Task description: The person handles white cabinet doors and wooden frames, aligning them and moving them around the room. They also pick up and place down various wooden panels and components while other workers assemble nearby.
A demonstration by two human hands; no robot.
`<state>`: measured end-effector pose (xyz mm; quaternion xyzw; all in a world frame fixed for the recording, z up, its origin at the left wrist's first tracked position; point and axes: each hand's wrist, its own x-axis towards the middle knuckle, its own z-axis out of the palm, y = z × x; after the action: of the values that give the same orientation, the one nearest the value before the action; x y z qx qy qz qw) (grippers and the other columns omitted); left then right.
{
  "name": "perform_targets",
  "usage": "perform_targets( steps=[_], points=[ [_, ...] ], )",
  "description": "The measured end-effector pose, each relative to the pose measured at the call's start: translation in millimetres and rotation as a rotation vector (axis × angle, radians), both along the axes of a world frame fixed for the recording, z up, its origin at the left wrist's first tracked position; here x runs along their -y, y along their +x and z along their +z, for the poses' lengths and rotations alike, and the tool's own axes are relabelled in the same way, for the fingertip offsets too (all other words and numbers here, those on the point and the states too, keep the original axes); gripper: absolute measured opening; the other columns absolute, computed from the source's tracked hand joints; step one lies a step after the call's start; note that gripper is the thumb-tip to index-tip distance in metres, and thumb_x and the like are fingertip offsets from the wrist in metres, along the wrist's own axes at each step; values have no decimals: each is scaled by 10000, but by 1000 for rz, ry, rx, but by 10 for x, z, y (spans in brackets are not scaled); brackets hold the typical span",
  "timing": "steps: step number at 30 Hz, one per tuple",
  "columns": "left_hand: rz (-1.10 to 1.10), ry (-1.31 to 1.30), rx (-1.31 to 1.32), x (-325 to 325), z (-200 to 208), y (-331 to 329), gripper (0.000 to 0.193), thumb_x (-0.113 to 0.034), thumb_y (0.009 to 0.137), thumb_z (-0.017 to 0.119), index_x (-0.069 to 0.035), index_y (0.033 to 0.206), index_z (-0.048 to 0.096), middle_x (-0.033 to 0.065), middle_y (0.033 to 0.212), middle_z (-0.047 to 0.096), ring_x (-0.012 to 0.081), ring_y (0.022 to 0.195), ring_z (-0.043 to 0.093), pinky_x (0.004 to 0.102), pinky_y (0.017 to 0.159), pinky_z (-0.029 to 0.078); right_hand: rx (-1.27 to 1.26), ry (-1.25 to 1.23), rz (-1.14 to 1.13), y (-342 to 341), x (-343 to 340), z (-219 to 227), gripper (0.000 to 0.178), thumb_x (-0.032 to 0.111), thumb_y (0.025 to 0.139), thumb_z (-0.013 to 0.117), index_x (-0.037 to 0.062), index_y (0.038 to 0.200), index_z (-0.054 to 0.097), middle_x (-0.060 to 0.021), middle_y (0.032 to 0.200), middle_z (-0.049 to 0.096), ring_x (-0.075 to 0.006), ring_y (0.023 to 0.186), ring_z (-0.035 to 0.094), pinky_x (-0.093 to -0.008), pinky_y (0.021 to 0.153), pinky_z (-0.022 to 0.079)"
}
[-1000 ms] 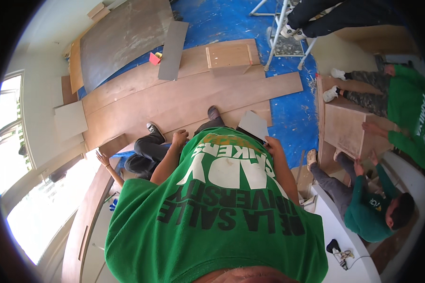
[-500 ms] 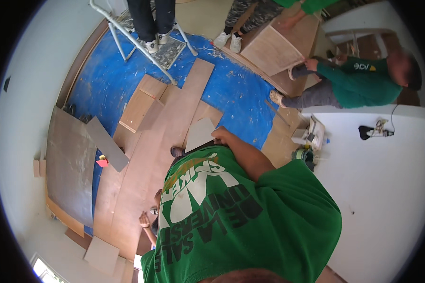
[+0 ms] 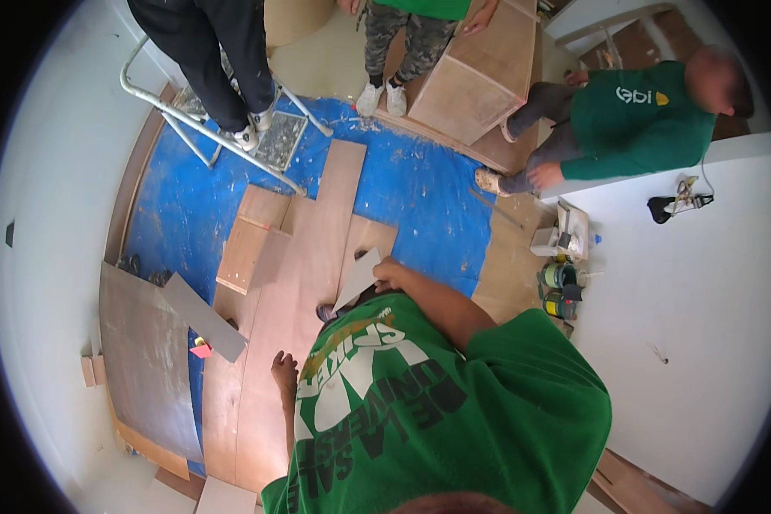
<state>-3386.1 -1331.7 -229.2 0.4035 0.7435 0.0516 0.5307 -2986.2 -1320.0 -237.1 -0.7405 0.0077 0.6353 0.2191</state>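
Note:
In my right hand point(image 3: 387, 274) is a pale grey flat panel point(image 3: 357, 279), gripped by its edge in front of my waist. The panel tilts above the brown boards, and part of it is hidden by my green shirt. My left hand point(image 3: 284, 370) hangs beside my shirt on the left. Its fingers are loosely bent and somewhat apart, with nothing seen in them. Below it lie long brown wooden boards point(image 3: 261, 385).
A stepladder point(image 3: 218, 141) with a person on it stands far left on a blue sheet point(image 3: 437, 214). Two other people are near a wooden cabinet point(image 3: 475, 90). A small wooden box point(image 3: 247, 257), a narrow grey strip point(image 3: 204, 315) and a large grey sheet point(image 3: 146, 368) lie left.
My view has shifted. My left hand has come into view at my side. The person on the right and the one in camouflage trousers have taken their hands off the cabinet.

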Motion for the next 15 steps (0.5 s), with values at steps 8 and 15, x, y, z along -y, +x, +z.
perform_targets(
  steps=[8,15],
  points=[
    [-323,600,72,-340,900,967,588,-173,788,700,26,1288,464,236,1206,566,377,1098,560,413,925,451,-100,108,205,-507,-465,289,185,-30,796,485,-63,944,591,-146,796,579,-240,574,584,-469,498,586],
    [-851,595,-60,-364,1280,1291,564,-197,744,727,-5,1226,505,211,1113,602,365,1006,581,444,861,448,-305,204,217,-877,-547,492,191,-14,758,533,-121,913,566,-162,730,569,-286,557,607,-441,499,581]
  ],
)
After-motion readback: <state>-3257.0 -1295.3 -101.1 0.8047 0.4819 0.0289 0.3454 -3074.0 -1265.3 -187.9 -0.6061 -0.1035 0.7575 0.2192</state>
